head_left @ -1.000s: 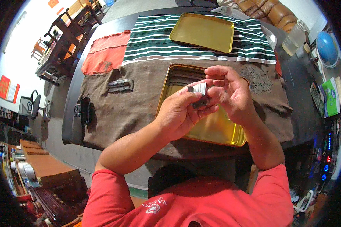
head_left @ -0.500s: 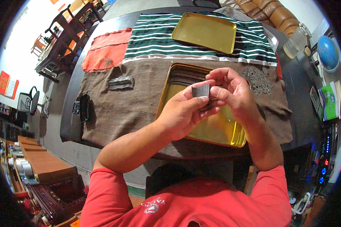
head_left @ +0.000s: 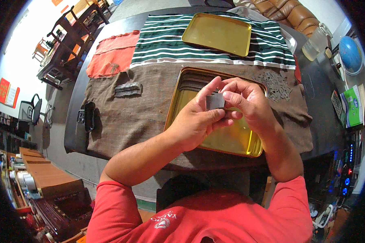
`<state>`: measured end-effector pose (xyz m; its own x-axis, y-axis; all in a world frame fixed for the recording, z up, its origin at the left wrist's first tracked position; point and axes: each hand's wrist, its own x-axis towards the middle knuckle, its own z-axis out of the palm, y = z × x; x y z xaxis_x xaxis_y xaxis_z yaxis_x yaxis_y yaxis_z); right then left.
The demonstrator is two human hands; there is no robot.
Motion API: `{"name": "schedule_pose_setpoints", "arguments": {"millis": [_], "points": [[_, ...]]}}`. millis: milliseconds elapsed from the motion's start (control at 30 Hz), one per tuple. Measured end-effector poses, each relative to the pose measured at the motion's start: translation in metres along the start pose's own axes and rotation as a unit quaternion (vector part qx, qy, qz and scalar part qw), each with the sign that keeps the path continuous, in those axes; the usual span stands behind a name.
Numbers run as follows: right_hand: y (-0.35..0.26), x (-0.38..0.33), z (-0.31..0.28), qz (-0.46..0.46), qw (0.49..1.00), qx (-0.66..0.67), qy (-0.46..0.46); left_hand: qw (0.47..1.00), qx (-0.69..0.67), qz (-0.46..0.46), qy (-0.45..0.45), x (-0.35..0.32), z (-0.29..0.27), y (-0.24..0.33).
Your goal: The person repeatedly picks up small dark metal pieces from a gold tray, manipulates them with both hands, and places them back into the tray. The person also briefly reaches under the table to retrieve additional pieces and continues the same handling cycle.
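held stack (head_left: 215, 102): smooth, dull sheen
centre tray (head_left: 231, 140): glossy metal
upper tray (head_left: 217, 34): satin metal
brown cover (head_left: 140, 117): cloth, matt, coarse
loose strips (head_left: 276, 86): matt
upper-right sofa (head_left: 290, 15): glossy, leather-look

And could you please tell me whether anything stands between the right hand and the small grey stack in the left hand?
Nothing visible does: the right hand seems to touch the small grey stack at its right edge, while the left hand holds it over the yellow tray.

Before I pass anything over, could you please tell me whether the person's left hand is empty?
No, the left hand holds a small grey item, thumb at its lower edge.
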<state>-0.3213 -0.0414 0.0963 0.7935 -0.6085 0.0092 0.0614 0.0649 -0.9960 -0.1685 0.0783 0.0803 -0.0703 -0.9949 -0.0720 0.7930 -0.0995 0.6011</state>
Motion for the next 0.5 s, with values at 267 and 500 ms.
{"name": "schedule_pose_setpoints", "arguments": {"millis": [267, 500], "points": [[-0.0007, 0.0029, 0.0043, 0.001, 0.999, 0.042, 0.007, 0.999, -0.007, -0.007, -0.046, 0.0012, -0.0010, -0.0011], [-0.0038, -0.0030, -0.0002, 0.031, 0.997, 0.050, -0.045, 0.998, 0.012, -0.006, -0.059, -0.0009, -0.0015, -0.0027]]}}
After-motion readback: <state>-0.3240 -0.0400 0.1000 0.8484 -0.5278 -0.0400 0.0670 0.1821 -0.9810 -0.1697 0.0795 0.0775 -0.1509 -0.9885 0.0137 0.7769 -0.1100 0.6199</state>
